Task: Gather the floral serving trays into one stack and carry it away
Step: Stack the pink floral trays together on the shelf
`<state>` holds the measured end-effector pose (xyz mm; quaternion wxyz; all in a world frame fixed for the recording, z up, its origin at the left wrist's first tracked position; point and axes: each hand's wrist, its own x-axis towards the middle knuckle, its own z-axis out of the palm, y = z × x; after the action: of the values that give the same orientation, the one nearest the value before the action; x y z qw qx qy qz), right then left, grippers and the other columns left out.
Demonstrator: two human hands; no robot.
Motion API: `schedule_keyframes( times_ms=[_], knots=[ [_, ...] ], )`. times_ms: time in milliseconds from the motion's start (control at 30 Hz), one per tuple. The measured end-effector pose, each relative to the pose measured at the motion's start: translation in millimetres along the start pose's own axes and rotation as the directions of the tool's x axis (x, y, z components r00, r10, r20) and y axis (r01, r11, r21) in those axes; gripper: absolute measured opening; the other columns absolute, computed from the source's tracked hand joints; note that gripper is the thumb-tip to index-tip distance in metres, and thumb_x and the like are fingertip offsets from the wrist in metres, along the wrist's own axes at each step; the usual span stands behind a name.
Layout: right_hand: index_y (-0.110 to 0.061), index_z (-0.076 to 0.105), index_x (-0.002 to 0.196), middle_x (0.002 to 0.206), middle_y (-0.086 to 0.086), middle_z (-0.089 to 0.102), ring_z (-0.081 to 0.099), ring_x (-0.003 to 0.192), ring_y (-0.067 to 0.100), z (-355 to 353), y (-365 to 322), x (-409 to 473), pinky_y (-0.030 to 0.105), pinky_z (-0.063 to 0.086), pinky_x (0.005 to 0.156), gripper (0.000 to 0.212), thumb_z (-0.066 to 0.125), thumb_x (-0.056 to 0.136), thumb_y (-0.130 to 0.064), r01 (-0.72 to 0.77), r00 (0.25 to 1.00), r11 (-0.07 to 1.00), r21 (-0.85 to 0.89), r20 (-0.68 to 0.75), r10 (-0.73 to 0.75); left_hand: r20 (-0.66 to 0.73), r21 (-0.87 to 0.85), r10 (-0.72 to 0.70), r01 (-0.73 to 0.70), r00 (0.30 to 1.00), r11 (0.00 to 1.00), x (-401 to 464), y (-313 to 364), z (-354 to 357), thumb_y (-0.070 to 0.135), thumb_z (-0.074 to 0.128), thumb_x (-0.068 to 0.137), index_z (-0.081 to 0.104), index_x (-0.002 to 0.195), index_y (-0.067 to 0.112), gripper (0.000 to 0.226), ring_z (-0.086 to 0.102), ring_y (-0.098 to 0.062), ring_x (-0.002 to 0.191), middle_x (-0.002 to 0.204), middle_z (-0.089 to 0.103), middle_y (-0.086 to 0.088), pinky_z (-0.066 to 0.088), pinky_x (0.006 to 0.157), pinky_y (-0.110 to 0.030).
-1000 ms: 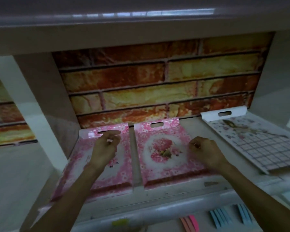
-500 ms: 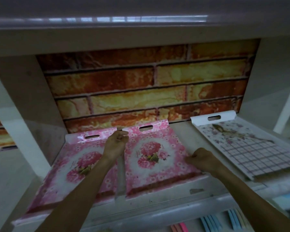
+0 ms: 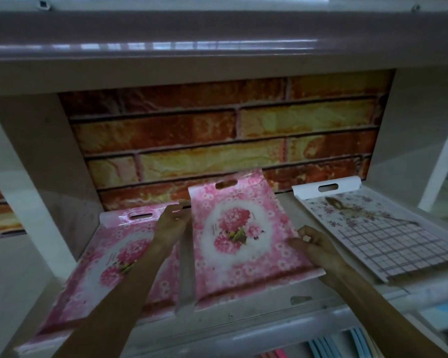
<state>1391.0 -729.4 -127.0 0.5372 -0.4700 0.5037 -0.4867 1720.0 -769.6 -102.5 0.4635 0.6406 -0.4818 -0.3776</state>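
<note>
Three floral trays lie on a shelf. The middle pink tray (image 3: 241, 236), printed with pink blooms, is tilted up at its far end. My left hand (image 3: 170, 223) holds its left edge near the top corner, and my right hand (image 3: 313, 244) grips its right edge. A matching pink tray (image 3: 109, 257) lies flat to the left, partly under my left forearm. A white tray (image 3: 388, 231) with small flowers and a checked pattern lies flat to the right.
The shelf (image 3: 243, 319) has a brick-pattern back wall (image 3: 217, 146) and white side panels. Another shelf board (image 3: 217, 47) runs low overhead. Blue and pink items (image 3: 334, 344) show on the level below, at the bottom right.
My left hand moved from the left tray's handle to the middle tray's left edge. Both hands have lifted the middle tray, raising its far end off the shelf.
</note>
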Motion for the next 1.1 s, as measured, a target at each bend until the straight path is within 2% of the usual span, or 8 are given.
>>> schedule_keyframes(
  times_ms=[67, 233, 333, 533, 633, 833, 1000, 1100],
  knots=[
    [-0.008, 0.053, 0.083, 0.069, 0.006, 0.07, 0.069, 0.059, 0.021, 2.0, 0.2, -4.5, 0.027, 0.053, 0.049, 0.015, 0.066, 0.087, -0.001, 0.032, 0.999, 0.998, 0.053, -0.003, -0.032, -0.108, -0.195, 0.028, -0.049, 0.994, 0.98, -8.6, 7.3, 6.7, 0.021, 0.065, 0.091, 0.062, 0.107, 0.017, 0.017, 0.064, -0.017, 0.075, 0.095, 0.066, -0.003, 0.052, 0.064, -0.032],
    [0.003, 0.056, 0.097, 0.087, 0.01, 0.076, 0.073, 0.074, 0.026, 18.1, 0.0, -13.2, 0.032, 0.058, 0.06, 0.021, 0.069, 0.087, -0.01, 0.13, 0.991, 0.988, 0.079, -0.019, -0.129, 0.012, -0.427, 0.12, -0.104, 0.993, 0.898, -17.3, 9.7, 3.6, 0.029, 0.055, 0.097, 0.065, 0.114, 0.02, 0.022, 0.066, -0.025, 0.108, 0.118, 0.07, -0.007, 0.053, 0.088, -0.035],
    [0.001, 0.057, 0.094, 0.084, 0.008, 0.076, 0.071, 0.077, 0.029, 33.7, 2.4, -16.6, 0.036, 0.058, 0.07, 0.016, 0.067, 0.089, -0.01, 0.168, 0.986, 0.982, 0.087, -0.019, -0.167, -0.003, -0.516, 0.162, -0.14, 0.987, 0.845, -27.3, 15.3, -2.1, 0.024, 0.056, 0.097, 0.06, 0.127, 0.02, 0.03, 0.069, -0.017, 0.102, 0.115, 0.071, 0.0, 0.058, 0.078, -0.031],
    [-0.006, 0.054, 0.102, 0.098, 0.019, 0.073, 0.072, 0.088, 0.037, 80.9, 3.0, -20.7, 0.048, 0.06, 0.08, 0.024, 0.068, 0.09, -0.022, 0.178, 0.981, 0.983, 0.052, 0.069, -0.181, -0.157, -0.35, 0.153, -0.2, 0.976, 0.915, -40.2, 8.3, -50.5, 0.034, 0.065, 0.087, 0.062, 0.124, 0.025, 0.038, 0.067, -0.03, 0.105, 0.119, 0.07, -0.006, 0.054, 0.09, -0.053],
    [-0.004, 0.051, 0.108, 0.092, 0.014, 0.072, 0.069, 0.074, 0.024, 113.9, -0.4, -21.1, 0.033, 0.059, 0.061, 0.03, 0.066, 0.092, -0.025, 0.213, 0.974, 0.975, 0.068, 0.061, -0.217, -0.216, -0.258, 0.156, -0.211, 0.964, 0.943, -43.7, 2.1, -77.2, 0.034, 0.066, 0.088, 0.064, 0.113, 0.019, 0.029, 0.066, -0.034, 0.102, 0.114, 0.069, -0.012, 0.052, 0.092, -0.056],
    [-0.007, 0.05, 0.098, 0.072, 0.003, 0.058, 0.048, 0.041, -0.005, 180.4, 1.3, -14.7, 0.014, 0.037, 0.04, 0.017, 0.06, 0.096, -0.021, 0.298, 0.954, 0.954, -0.044, 0.049, -0.296, -0.277, -0.21, 0.106, -0.168, 0.955, 0.963, -66.4, -12.2, -142.2, 0.021, 0.065, 0.092, 0.066, 0.114, 0.007, 0.026, 0.071, -0.034, 0.091, 0.104, 0.072, -0.016, 0.06, 0.074, -0.045],
    [-0.009, 0.048, 0.095, 0.072, 0.004, 0.055, 0.047, 0.052, 0.01, 217.8, 8.5, -8.5, 0.018, 0.038, 0.04, 0.016, 0.059, 0.096, -0.02, 0.275, 0.96, 0.959, -0.073, 0.068, -0.27, -0.288, -0.055, 0.124, -0.146, 0.95, 0.988, -82.2, -32.7, -180.9, 0.004, 0.065, 0.088, 0.065, 0.09, 0.005, 0.002, 0.071, -0.019, 0.069, 0.079, 0.073, -0.003, 0.055, 0.054, -0.025],
    [-0.011, 0.046, 0.091, 0.072, 0.005, 0.05, 0.044, 0.053, 0.012, 233.1, 13.1, -3.1, 0.022, 0.037, 0.043, 0.018, 0.059, 0.096, -0.022, 0.259, 0.965, 0.957, -0.128, 0.072, -0.252, -0.292, 0.074, 0.116, -0.099, 0.949, 0.992, -82.8, -49.0, -198.1, 0.003, 0.07, 0.084, 0.06, 0.105, -0.006, 0.025, 0.06, -0.024, 0.07, 0.094, 0.063, -0.015, 0.049, 0.047, -0.02]
  ],
)
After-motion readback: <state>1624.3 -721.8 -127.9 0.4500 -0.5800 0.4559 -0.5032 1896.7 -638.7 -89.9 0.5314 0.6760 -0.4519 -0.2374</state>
